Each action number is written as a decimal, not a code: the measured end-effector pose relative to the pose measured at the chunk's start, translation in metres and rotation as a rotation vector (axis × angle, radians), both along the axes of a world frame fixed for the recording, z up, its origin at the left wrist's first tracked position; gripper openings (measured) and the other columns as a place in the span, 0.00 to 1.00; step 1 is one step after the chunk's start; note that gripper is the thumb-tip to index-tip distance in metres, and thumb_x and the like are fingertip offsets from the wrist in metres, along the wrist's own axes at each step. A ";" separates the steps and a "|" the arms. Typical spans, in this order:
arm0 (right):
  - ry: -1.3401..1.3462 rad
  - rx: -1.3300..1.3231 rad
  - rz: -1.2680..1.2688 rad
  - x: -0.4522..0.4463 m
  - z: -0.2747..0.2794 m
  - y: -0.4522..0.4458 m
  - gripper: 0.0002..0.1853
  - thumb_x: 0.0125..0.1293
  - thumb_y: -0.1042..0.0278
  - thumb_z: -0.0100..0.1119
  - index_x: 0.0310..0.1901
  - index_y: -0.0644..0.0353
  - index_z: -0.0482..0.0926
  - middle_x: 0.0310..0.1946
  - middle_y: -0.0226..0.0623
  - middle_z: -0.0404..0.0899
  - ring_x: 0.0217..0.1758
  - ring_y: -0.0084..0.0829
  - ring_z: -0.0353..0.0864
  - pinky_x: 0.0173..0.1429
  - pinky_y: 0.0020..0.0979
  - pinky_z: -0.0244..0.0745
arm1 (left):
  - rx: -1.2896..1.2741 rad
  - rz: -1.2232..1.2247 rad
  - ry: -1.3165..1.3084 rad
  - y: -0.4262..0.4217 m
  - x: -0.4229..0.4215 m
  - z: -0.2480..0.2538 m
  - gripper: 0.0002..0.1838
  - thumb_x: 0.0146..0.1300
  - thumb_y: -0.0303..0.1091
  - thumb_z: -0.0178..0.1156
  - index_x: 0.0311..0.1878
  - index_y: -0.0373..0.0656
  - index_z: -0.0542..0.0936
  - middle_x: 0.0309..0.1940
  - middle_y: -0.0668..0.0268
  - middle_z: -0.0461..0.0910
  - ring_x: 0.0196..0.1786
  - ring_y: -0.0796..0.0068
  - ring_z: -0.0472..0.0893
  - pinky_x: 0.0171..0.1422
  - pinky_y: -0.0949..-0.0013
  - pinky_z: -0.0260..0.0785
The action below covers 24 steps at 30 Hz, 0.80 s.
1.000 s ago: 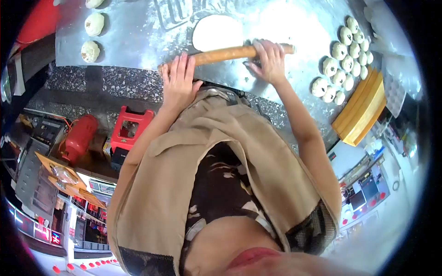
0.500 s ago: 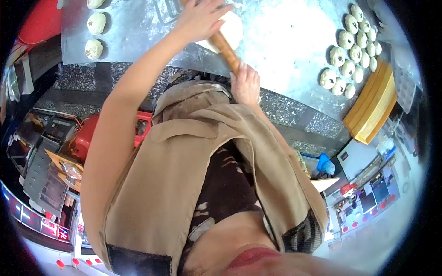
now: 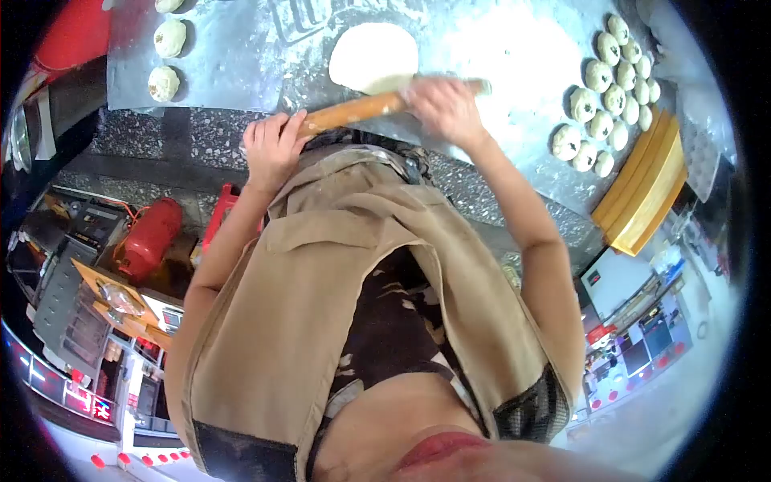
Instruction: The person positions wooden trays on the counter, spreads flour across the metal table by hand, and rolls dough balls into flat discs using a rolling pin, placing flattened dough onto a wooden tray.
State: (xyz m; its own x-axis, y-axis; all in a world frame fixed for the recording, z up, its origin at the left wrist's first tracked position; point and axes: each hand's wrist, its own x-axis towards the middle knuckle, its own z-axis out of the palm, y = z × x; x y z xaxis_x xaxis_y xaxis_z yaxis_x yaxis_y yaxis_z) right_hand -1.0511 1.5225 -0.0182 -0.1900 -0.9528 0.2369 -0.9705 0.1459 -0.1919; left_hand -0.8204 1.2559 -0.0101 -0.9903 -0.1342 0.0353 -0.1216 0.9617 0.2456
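"Where is the pin?"
"The pin [image 3: 353,115] lies aslant in front of me, left end nearer my body, right end farther out over the table [image 3: 241,48]."

"And the dough?"
"The dough [image 3: 373,55] is a flat, pale, rounded sheet just beyond the pin. The pin runs by its near edge; whether they touch, I cannot tell."

"Grip?"
"Both hands on the pin. My left hand [image 3: 275,149] is closed round the near end, past the table's edge. My right hand [image 3: 446,112] is blurred, fingers curled over the pin, its far tip sticking out beyond them."

"On the table around that?"
"Metal top, white flour smears. Right: a cluster of round buns [image 3: 598,76], several with dark spots on top. Left: a column of pale buns [image 3: 169,38], the farthest cut by the frame."

"Farther out?"
"Wooden trays [image 3: 642,185], by the table's right corner. Low on my left, a red cylinder [image 3: 154,237] and a red stool [image 3: 218,213], the stool partly behind my forearm. Tan apron [image 3: 265,313] on me."
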 end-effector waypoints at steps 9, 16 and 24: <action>-0.140 -0.020 -0.215 -0.135 -0.027 -0.187 0.33 0.70 0.52 0.46 0.68 0.70 0.60 0.68 0.61 0.60 0.72 0.58 0.57 0.75 0.48 0.51 | -0.303 0.591 0.235 -0.071 -0.102 -0.031 0.26 0.67 0.51 0.53 0.64 0.48 0.71 0.65 0.53 0.67 0.67 0.49 0.65 0.70 0.38 0.51; -0.030 0.064 -0.313 -0.055 -0.029 -0.037 0.29 0.66 0.46 0.49 0.66 0.50 0.68 0.62 0.42 0.69 0.66 0.49 0.66 0.69 0.50 0.55 | -0.020 0.268 0.070 0.021 -0.050 -0.013 0.26 0.61 0.46 0.60 0.62 0.49 0.73 0.61 0.60 0.71 0.66 0.53 0.67 0.70 0.41 0.52; -0.242 0.047 -0.695 0.063 0.015 0.056 0.26 0.51 0.66 0.70 0.52 0.62 0.74 0.45 0.45 0.75 0.49 0.47 0.74 0.53 0.45 0.70 | 0.259 -0.457 0.226 -0.024 -0.152 0.010 0.21 0.57 0.38 0.64 0.55 0.51 0.79 0.49 0.66 0.77 0.53 0.60 0.75 0.60 0.54 0.65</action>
State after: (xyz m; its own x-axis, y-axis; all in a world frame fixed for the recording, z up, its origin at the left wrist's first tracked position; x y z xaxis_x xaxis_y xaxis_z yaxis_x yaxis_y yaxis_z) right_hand -0.9883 1.5783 -0.0031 -0.7955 -0.6015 0.0735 -0.5824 0.7254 -0.3670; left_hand -0.9726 1.2315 -0.0004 -0.9213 0.2736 0.2762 0.3758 0.8091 0.4519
